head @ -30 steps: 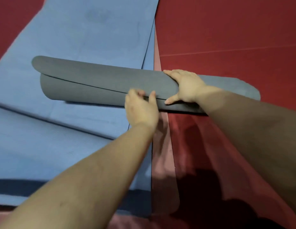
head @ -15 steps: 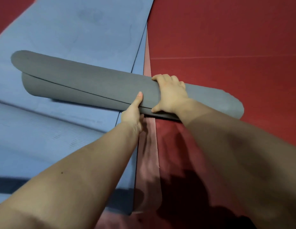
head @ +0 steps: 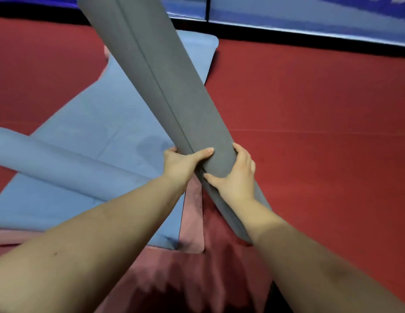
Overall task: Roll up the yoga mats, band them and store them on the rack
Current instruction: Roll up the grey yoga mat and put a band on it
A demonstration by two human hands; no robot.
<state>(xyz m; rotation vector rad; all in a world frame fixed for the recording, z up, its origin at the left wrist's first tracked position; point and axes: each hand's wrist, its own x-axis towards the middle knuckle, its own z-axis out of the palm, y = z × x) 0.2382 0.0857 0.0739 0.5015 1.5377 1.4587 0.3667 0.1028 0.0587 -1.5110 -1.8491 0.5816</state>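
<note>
The grey rolled mat [head: 165, 86], seam running lengthwise, tilts up off the red floor [head: 310, 109]; left hand [head: 181, 164] and right hand [head: 236, 177] each wrap it in a closed grip.

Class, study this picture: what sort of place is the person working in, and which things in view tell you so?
Probably an exercise studio or gym. The floor is red padded matting, blue yoga mats lie spread on it, and both hands hold a rolled grey mat. No rack is in view.

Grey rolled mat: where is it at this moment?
In the head view the grey rolled mat runs diagonally from top centre down to lower right, gripped by the left hand and the right hand, above the blue mat on the red floor.
</note>
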